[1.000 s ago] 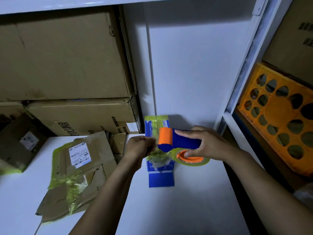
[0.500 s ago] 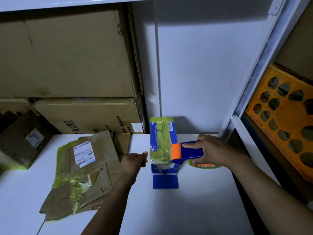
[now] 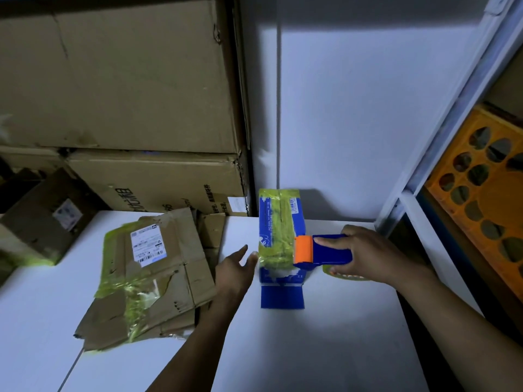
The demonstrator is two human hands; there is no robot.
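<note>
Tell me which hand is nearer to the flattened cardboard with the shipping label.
Left. The left hand is open at the right edge of the flattened cardboard. The right hand grips the tape dispenser beyond the blue box, farther away.

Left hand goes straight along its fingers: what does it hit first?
Probably the left side of the taped blue box. The left hand is open right beside it, thumb almost at its wall. Contact can't be told.
</note>
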